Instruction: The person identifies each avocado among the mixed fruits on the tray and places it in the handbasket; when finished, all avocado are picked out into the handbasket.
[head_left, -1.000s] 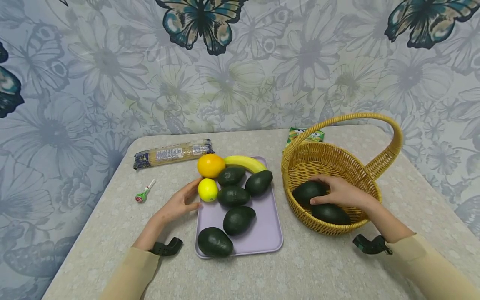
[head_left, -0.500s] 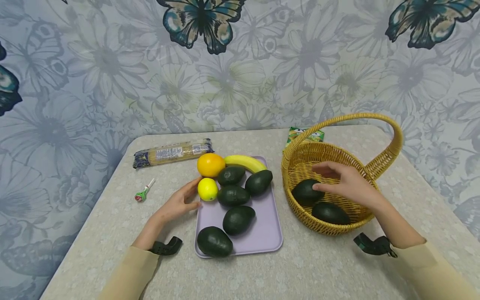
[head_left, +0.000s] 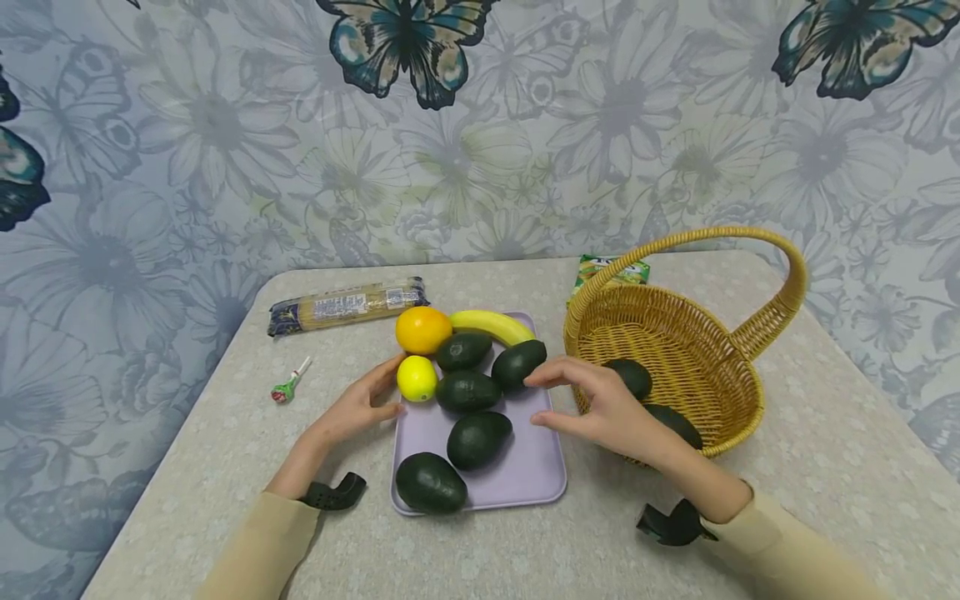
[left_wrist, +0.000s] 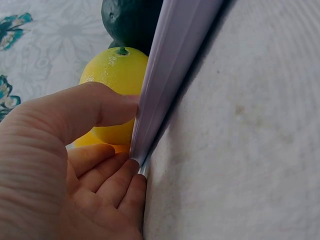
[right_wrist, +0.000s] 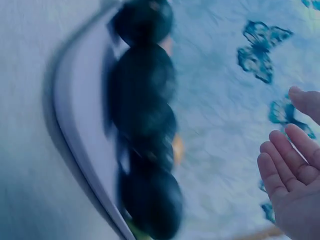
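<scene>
My left hand (head_left: 362, 407) rests at the left edge of the lilac tray (head_left: 525, 487), beside a yellow lemon (head_left: 416, 378). In the left wrist view its thumb and fingertips touch the tray's rim (left_wrist: 159, 75). Over the tray's right edge hovers my right hand (head_left: 600, 408), fingers spread and holding nothing, close to an avocado (head_left: 519, 364). Several more avocados lie on the tray, among them one in the middle (head_left: 480, 440) and one at the front left corner (head_left: 431, 483). Two avocados sit in the wicker basket (head_left: 693, 333), partly hidden by my right hand and wrist.
An orange (head_left: 423, 330) and a banana (head_left: 491, 323) lie at the tray's far end. Behind, to the left, is a pack of spaghetti (head_left: 348, 306), with a lollipop (head_left: 285, 390) nearer. A green packet (head_left: 611, 268) lies behind the basket, whose tall handle (head_left: 720, 233) arches up.
My right hand has let go of an avocado in the basket, lifted out and moved left to the tray. My left hand has stayed at the tray's edge.
</scene>
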